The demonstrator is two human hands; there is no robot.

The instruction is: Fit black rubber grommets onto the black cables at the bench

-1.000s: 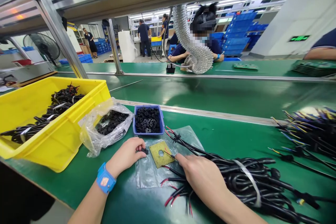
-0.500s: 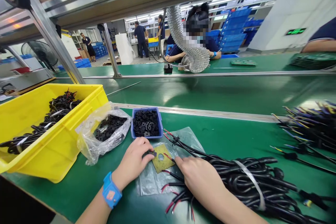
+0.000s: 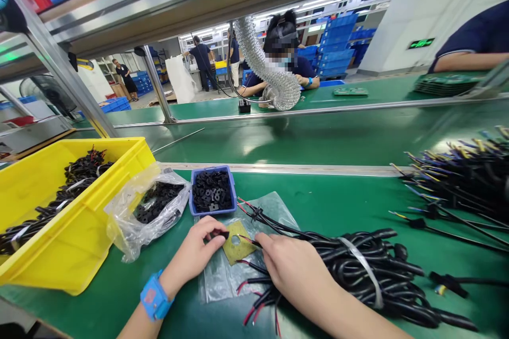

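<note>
My left hand (image 3: 193,251), with a blue wrist strap (image 3: 156,296), pinches a small black plastic part (image 3: 223,234) at the left corner of a yellow square pad (image 3: 229,250) with a round hole. On the other side, my right hand (image 3: 296,270) holds a thin black cable (image 3: 254,242), its stripped wire end pointing left over the pad. Beneath the pad lies a flat clear plastic bag (image 3: 212,288). More cable ends with red and black wires fan out under my right hand, from a black cable bundle (image 3: 353,270) tied with a white band.
A small blue box (image 3: 192,205) of black plastic parts stands behind my left hand. Left of it are a clear bag (image 3: 123,222) of similar parts and a yellow bin (image 3: 79,254) of cables. More cables (image 3: 469,185) lie right. Across the bench sits a person (image 3: 306,71).
The view has shifted, so most bench things appear further left. The black part in my left hand has drawn back slightly to the pad's corner. My right hand keeps the cable end over the pad.
</note>
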